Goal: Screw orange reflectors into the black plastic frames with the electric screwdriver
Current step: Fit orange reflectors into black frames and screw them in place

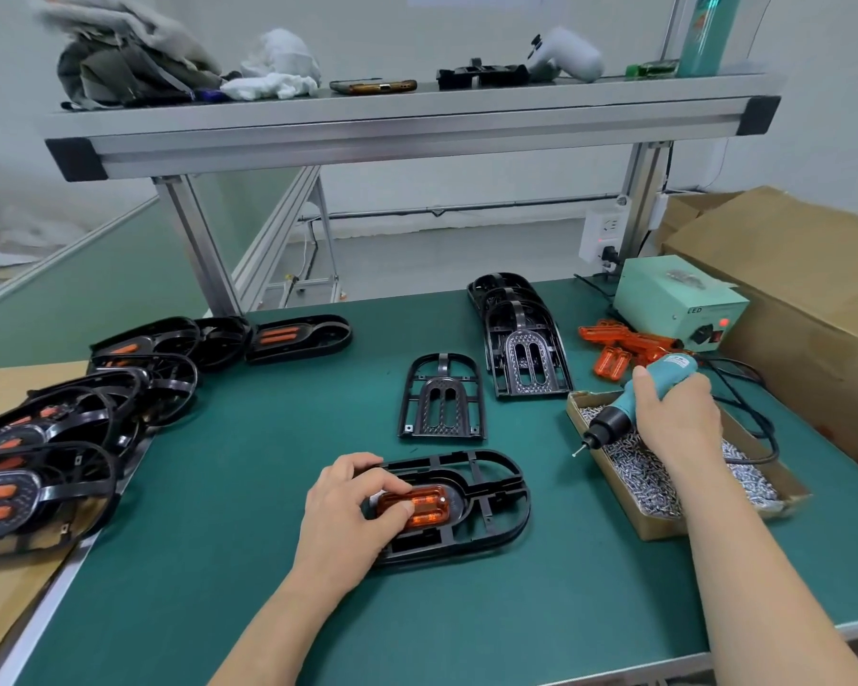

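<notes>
A black plastic frame (pixel 496 492) lies flat on the green mat near the front, with an orange reflector (pixel 424 505) seated in its middle. My left hand (pixel 352 507) rests on the frame's left end, fingers curled over the reflector and pressing it down. My right hand (pixel 674 413) grips the teal electric screwdriver (pixel 630 403) above the screw box, its bit pointing down-left with a screw on the tip (pixel 576 452). The tip hangs to the right of the frame, apart from it.
A cardboard box of silver screws (pixel 674 477) sits under my right arm. An empty frame (pixel 442 401) and a stack of frames (pixel 521 349) lie behind. Loose orange reflectors (pixel 620 346) and a green power unit (pixel 679 299) are at the right. Finished frames (pixel 70 428) pile at the left.
</notes>
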